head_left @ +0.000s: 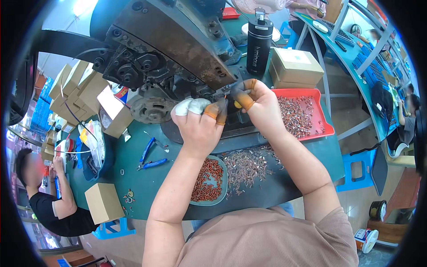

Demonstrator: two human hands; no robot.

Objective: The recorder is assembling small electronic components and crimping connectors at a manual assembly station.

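Observation:
Both my hands are up at the working point of a dark metal press machine (155,40). White and stained orange-grey finger covers sit on several fingers of my left hand (198,127). Its fingertips are pinched together near the tool, and what lies between them is too small to make out. My right hand (260,107), also in stained finger covers, is closed in a pinch beside it; a tiny coppery bit shows between the two hands. Under my left wrist stands a pale green tray (225,180) of small copper-coloured pieces. Many loose small metal parts (247,167) are spread on the table beside it.
To the right stands a red tray (330,129) of small metal parts, with cardboard boxes (296,71) and a black bottle (259,44) behind. Blue-handled pliers (151,163) and a small carton (103,202) lie left. A co-worker (58,200) sits far left.

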